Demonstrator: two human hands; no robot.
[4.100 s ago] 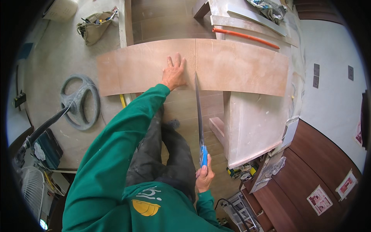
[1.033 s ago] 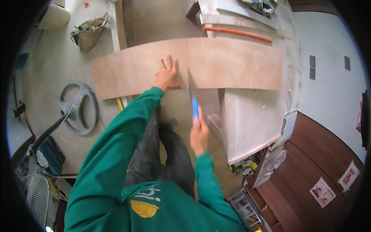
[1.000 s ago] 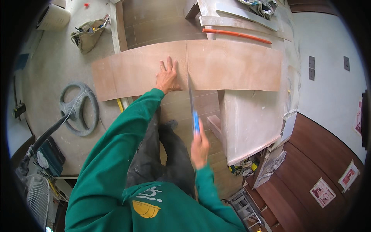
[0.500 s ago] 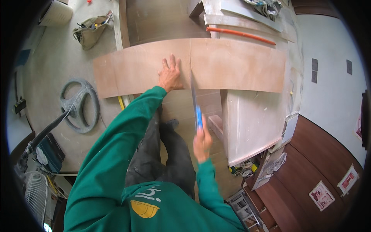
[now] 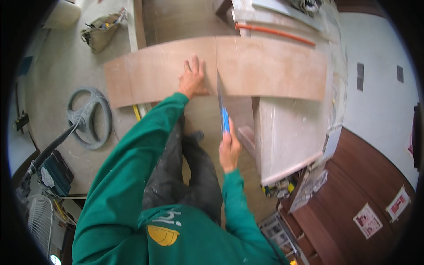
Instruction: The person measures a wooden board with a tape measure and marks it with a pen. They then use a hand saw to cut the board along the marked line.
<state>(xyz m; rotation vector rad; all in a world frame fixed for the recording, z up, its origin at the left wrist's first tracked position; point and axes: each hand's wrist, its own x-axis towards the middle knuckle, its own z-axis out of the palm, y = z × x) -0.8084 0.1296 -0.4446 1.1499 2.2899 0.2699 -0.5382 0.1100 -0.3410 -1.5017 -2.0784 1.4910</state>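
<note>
A long plywood board (image 5: 163, 70) lies crosswise in front of me, with a thin dark line running across its width near the middle. My left hand (image 5: 192, 81) rests flat on it just left of that line, fingers spread. Below the board's near edge, my right hand (image 5: 229, 150) is closed around the blue handle of a hand saw (image 5: 222, 104). The narrow grey blade, seen almost edge-on, reaches onto the board in line with the mark. How deep the blade sits cannot be told.
The board's right part lies over a pale, dusty workbench (image 5: 287, 137); an orange pipe (image 5: 276, 34) is beyond it. At left are a grey wheel-shaped tool (image 5: 89, 118), a tool bag (image 5: 102, 33) and a fan (image 5: 40, 223). A folded ladder (image 5: 279, 232) stands lower right.
My right hand and the saw have moved slightly forward, toward the board. My left hand stays flat at the same spot on the board. The whole view has shifted a little.
</note>
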